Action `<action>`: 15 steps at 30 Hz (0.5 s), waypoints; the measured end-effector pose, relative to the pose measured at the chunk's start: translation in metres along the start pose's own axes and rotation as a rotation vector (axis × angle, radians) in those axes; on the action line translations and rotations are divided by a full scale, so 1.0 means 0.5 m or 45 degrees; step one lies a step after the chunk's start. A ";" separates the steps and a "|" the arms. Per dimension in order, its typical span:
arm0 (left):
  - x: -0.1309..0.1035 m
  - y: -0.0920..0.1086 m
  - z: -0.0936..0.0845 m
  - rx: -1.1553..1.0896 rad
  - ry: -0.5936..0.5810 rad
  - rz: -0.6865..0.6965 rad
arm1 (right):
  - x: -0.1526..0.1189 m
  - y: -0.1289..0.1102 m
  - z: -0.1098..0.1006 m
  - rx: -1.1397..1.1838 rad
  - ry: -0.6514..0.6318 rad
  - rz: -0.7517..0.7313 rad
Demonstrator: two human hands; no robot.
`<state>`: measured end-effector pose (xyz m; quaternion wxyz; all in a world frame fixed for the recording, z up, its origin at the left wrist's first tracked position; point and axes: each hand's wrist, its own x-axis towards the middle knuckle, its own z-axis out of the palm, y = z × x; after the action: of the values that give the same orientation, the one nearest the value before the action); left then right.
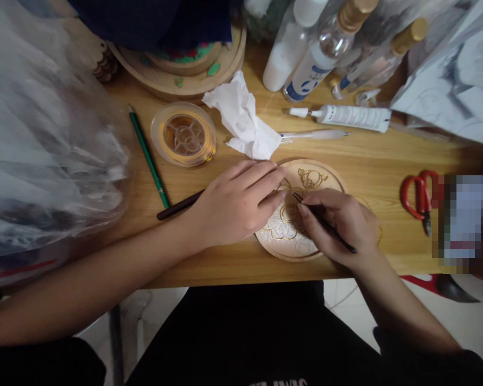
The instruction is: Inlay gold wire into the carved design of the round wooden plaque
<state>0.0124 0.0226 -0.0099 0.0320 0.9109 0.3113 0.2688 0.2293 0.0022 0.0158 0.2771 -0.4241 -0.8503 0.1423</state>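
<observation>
A round wooden plaque (272, 244) lies near the table's front edge, its pale face bearing drawn curves and gold wire outlines. My left hand (241, 206) lies across the plaque's left side with fingers stretched out, their tips on its surface. Black tweezers (332, 230) are pinched in my right hand (342, 222), which rests over the plaque's right side. The tips of the tweezers point at the gold outlines beside my left fingers. From under my left wrist sticks out a dark rod (180, 206); its other end is hidden.
Behind my left hand lie a spool of gold wire (156, 140), a green pencil (147, 153) and a crumpled tissue (245, 115). A pen (317, 135), a glue tube (354, 117) and several bottles (312, 64) are at the back. Red-handled scissors (408, 198) lie right; plastic bags (52, 139) left.
</observation>
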 end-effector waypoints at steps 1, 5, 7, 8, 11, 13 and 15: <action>0.000 0.000 0.000 -0.009 -0.001 -0.003 | -0.001 0.000 0.001 0.002 -0.008 0.001; 0.000 0.000 0.001 -0.035 0.005 -0.009 | 0.001 0.000 0.001 0.011 -0.018 -0.016; 0.000 0.000 0.001 -0.021 0.016 -0.004 | 0.003 -0.001 0.000 0.017 -0.010 -0.034; 0.000 0.000 0.001 -0.013 0.020 0.002 | 0.004 -0.001 0.000 0.018 -0.005 -0.041; 0.000 0.000 0.002 -0.012 0.019 0.004 | 0.004 -0.002 0.001 0.016 0.003 -0.037; 0.000 0.000 0.002 -0.031 0.012 -0.013 | 0.002 -0.001 0.001 0.010 -0.005 -0.024; 0.000 0.001 0.002 -0.038 0.017 -0.026 | 0.001 0.001 0.002 0.017 -0.009 -0.024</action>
<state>0.0130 0.0224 -0.0107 0.0463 0.9054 0.3168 0.2789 0.2288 0.0030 0.0151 0.2783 -0.4137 -0.8543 0.1469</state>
